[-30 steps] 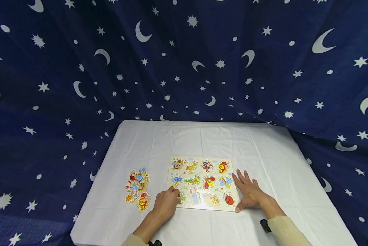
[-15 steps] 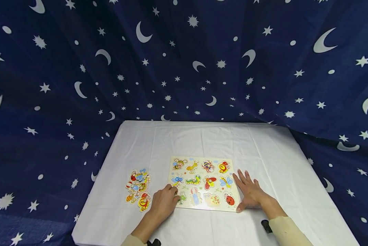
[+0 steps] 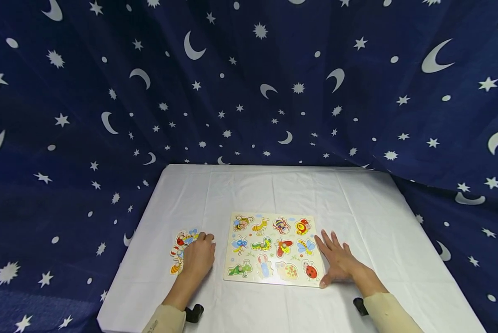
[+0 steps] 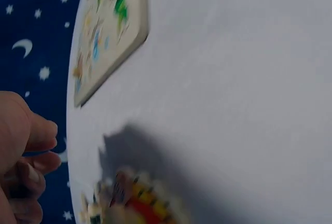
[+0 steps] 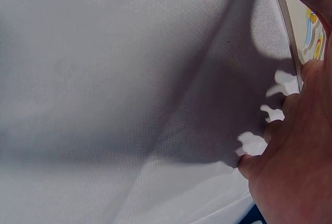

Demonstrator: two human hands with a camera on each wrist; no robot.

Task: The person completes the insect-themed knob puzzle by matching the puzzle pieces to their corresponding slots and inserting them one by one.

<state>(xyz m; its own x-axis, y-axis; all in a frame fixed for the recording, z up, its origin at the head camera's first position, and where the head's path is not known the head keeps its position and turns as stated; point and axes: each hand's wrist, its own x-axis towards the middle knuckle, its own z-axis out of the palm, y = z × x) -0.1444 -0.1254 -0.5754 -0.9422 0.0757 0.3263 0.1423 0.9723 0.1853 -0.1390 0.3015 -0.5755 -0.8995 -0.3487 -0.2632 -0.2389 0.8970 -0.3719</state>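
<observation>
A wooden insect peg puzzle board (image 3: 253, 256) lies on the white table, with colourful insect pictures in rows. In its lower left corner the green grasshopper piece (image 3: 240, 268) shows in full. My left hand (image 3: 199, 253) is over the heap of loose insect pieces (image 3: 177, 250) left of the board and hides part of it. In the left wrist view, the loosely bent fingers (image 4: 41, 130) have nothing between them, and a red and yellow piece (image 4: 148, 206) lies below. With fingers spread, my right hand (image 3: 338, 261) rests against the board's right edge.
White cloth covers the table (image 3: 282, 189). Behind it hangs a dark blue curtain (image 3: 249, 69) with white moons and stars. A black wrist strap part (image 3: 194, 313) shows by the left sleeve, another (image 3: 360, 306) by the right.
My left hand has let go of the grasshopper piece at the board's lower left corner and moved left over the loose pieces. The right hand stays at the board's edge.
</observation>
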